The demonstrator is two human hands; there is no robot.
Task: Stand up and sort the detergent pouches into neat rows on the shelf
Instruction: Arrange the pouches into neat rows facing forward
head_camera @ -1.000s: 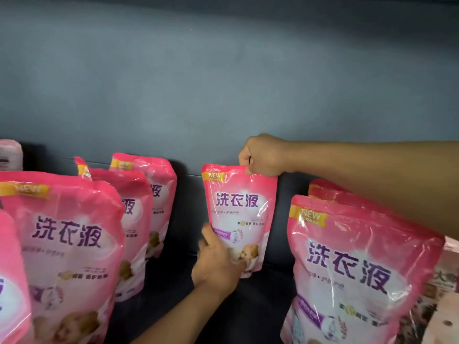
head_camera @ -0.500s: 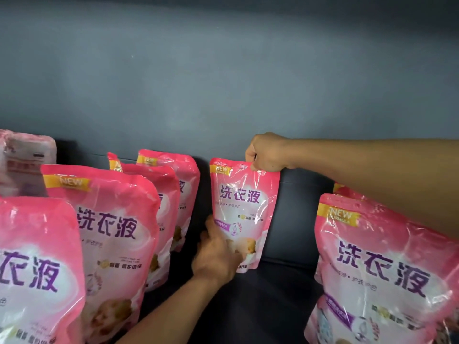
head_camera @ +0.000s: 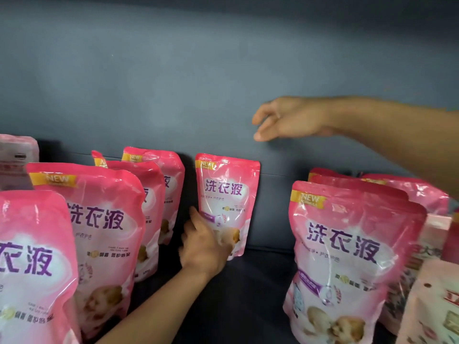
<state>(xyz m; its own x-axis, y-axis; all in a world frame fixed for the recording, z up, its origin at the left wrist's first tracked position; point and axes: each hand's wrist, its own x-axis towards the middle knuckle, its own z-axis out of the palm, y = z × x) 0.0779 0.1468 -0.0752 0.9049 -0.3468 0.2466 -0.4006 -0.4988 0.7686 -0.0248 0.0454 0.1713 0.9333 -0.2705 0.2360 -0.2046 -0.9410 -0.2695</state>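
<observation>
A pink detergent pouch (head_camera: 227, 192) stands upright against the dark back wall in the middle of the shelf. My left hand (head_camera: 202, 247) touches its lower left part; how its fingers lie on the pouch is blurred. My right hand (head_camera: 285, 119) hovers above and to the right of the pouch top, fingers loosely spread, holding nothing. A row of several pink pouches (head_camera: 104, 219) stands at the left, one behind another. Another row of pink pouches (head_camera: 347, 256) stands at the right.
The dark shelf floor (head_camera: 260, 281) shows between the two rows. A pale pink pack (head_camera: 17, 155) stands at the far left back. Differently printed packs (head_camera: 432, 301) crowd the right edge. The grey back wall (head_camera: 198, 70) rises behind everything.
My right hand let go of the middle pouch's top and lifted up and to the right, fingers opening. The view shifted, so the left row shows more.
</observation>
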